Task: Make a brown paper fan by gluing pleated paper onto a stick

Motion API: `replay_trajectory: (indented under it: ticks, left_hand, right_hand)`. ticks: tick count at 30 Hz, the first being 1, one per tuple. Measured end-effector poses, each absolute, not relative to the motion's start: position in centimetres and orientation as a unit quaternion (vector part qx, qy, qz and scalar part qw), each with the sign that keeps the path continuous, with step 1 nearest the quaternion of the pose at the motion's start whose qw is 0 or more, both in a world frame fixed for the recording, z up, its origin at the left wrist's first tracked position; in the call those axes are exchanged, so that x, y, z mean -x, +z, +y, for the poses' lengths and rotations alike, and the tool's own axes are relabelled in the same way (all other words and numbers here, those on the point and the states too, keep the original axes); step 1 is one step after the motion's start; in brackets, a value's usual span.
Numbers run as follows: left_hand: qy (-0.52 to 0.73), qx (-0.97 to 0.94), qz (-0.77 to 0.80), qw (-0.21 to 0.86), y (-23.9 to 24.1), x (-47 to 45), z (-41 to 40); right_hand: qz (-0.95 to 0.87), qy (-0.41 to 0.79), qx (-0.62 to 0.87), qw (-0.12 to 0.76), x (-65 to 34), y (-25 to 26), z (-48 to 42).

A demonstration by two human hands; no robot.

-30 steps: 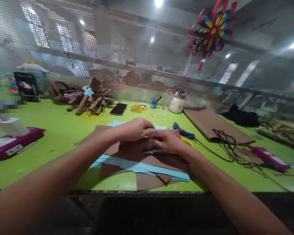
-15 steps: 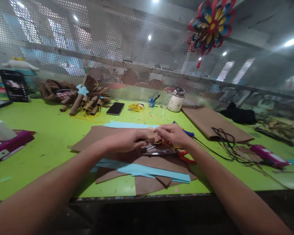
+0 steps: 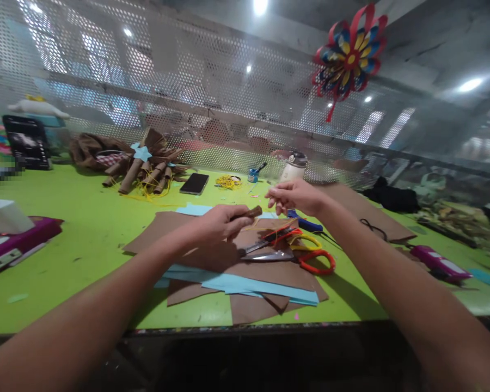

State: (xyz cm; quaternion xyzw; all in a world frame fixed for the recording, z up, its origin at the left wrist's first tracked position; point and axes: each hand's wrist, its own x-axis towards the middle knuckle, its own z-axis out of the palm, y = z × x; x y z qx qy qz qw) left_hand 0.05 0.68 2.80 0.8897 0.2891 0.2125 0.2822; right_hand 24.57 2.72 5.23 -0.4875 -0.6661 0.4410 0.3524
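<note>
My left hand (image 3: 224,222) is closed round a small roll of brown paper (image 3: 252,212), held a little above the sheets. My right hand (image 3: 294,196) is raised just to the right of the roll's end, fingers pinched together; what they hold is too thin to make out, perhaps a yellow strand. Below lie brown paper sheets (image 3: 212,256) and light blue paper strips (image 3: 261,286) on the green table (image 3: 81,228). Red-handled scissors (image 3: 294,256) and yellow-handled scissors (image 3: 306,239) rest on the sheets under my hands.
Further back are finished brown paper rolls (image 3: 147,171), a black phone (image 3: 195,183), yellow strands (image 3: 228,181), a blue pot (image 3: 253,174), a white jar (image 3: 294,166) and a blue glue gun (image 3: 306,222). Pink boxes (image 3: 16,239) (image 3: 439,261) flank the table. A perforated screen (image 3: 188,98) closes the far edge.
Both hands have risen off the sheets. The left now holds the brown roll clear, and the right has drawn away to the right, uncovering the scissors.
</note>
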Motion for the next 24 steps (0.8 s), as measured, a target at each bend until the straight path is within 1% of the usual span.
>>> replay_trajectory:
  ticks: [2, 4, 5, 7, 10, 12, 15, 17, 20, 22, 24]
  left_hand:
    - [0.244, -0.877, 0.303, 0.281, 3.1, 0.1, 1.1]
    - [0.261, -0.877, 0.309, 0.26, 3.3, 0.3, 1.3]
    - [0.261, -0.879, 0.314, 0.245, 3.3, 0.5, 1.4]
    - [0.25, -0.885, 0.328, 0.215, 3.3, 0.8, 1.7]
    - [0.227, -0.889, 0.35, 0.19, 3.5, 1.5, 2.5]
    - [0.232, -0.877, 0.379, 0.185, 3.9, 2.3, 3.2]
    - [0.284, -0.844, 0.422, 0.169, 4.8, 3.6, 3.9]
    - [0.306, -0.843, 0.398, 0.193, 5.5, 4.1, 3.9]
    - [0.311, -0.853, 0.339, 0.247, 6.1, 4.2, 3.1]
    - [0.309, -0.86, 0.316, 0.256, 6.2, 3.8, 2.5]
    - [0.314, -0.863, 0.304, 0.254, 6.1, 3.5, 2.1]
  right_hand:
    - [-0.663, 0.464, 0.432, 0.398, -23.4, 5.0, 2.3]
    - [-0.662, 0.508, 0.358, 0.419, -22.1, 4.4, 1.4]
    - [-0.664, 0.532, 0.33, 0.409, -21.6, 4.1, 0.9]
    - [-0.673, 0.564, 0.313, 0.362, -21.0, 3.4, 0.1]
    - [-0.696, 0.531, 0.376, 0.303, -21.1, 2.6, -0.3]
    - [-0.709, 0.502, 0.407, 0.284, -21.5, 2.4, 0.2]
    - [-0.683, 0.538, 0.409, 0.276, -22.1, 2.6, 1.6]
    - [-0.65, 0.564, 0.427, 0.278, -22.1, 2.8, 2.6]
    - [-0.637, 0.56, 0.458, 0.265, -21.1, 3.1, 3.5]
    - [-0.649, 0.577, 0.441, 0.224, -19.7, 3.1, 3.5]
    - [-0.663, 0.617, 0.39, 0.165, -17.8, 2.7, 3.4]
